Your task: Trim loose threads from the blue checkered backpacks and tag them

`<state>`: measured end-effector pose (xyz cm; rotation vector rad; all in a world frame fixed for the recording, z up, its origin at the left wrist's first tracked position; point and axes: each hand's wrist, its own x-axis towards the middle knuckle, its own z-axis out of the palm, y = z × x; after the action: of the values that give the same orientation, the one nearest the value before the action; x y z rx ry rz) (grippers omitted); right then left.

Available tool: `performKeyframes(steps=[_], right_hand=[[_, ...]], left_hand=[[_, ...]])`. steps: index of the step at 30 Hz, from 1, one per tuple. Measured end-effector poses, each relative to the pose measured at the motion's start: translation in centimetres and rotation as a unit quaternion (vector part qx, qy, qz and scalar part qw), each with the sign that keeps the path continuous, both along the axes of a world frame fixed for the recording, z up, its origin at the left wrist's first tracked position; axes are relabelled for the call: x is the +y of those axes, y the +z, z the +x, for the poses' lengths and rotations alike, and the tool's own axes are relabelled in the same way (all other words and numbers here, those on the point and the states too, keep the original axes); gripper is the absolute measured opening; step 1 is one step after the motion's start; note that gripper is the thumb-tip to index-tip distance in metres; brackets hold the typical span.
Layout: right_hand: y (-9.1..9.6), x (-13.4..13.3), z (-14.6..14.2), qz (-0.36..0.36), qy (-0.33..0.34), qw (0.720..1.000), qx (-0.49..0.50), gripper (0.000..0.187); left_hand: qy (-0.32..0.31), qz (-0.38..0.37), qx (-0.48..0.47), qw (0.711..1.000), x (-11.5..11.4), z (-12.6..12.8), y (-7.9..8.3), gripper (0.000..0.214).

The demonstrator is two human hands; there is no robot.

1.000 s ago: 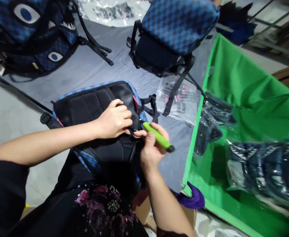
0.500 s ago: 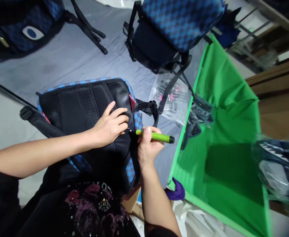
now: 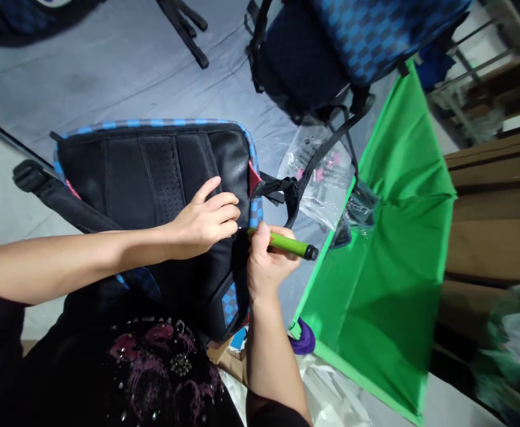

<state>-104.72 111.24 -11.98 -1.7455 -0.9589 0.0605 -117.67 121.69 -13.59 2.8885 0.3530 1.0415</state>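
A black backpack (image 3: 153,172) with blue checkered trim lies back-side up on the grey cloth in front of me. My left hand (image 3: 204,219) rests on its padded back, fingers curled and pressing near the right edge. My right hand (image 3: 266,264) grips a green tool with a black cap (image 3: 286,244). The tool's thin tip meets the backpack beside my left fingertips. A black strap (image 3: 281,193) sticks out from the pack's right side.
A second blue checkered backpack (image 3: 340,47) stands at the top. A clear plastic bag (image 3: 319,178) lies beside a green fabric bin (image 3: 388,249) on the right. Wooden boards (image 3: 495,207) are at the far right. Grey cloth (image 3: 108,77) covers the surface.
The view has swung left and down, so the shark-face bags are out of sight. My left hand uncurled briefly, then curled again. The green tool has turned more level, its tip still at the pack.
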Motion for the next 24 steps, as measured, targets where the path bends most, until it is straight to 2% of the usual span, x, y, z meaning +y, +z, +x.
performKeyframes(steps=[16,24], right_hand=[[0.0,0.3,0.6,-0.057,0.016,0.998,-0.037,0.029],[1.1,1.2,1.6,-0.132,0.058,0.988,-0.052,0.034]], left_hand=[[0.013,0.009,-0.001,1.0,0.0,0.1,-0.4,0.015],[0.022,0.019,0.012,1.0,-0.1,0.1,-0.3,0.02]])
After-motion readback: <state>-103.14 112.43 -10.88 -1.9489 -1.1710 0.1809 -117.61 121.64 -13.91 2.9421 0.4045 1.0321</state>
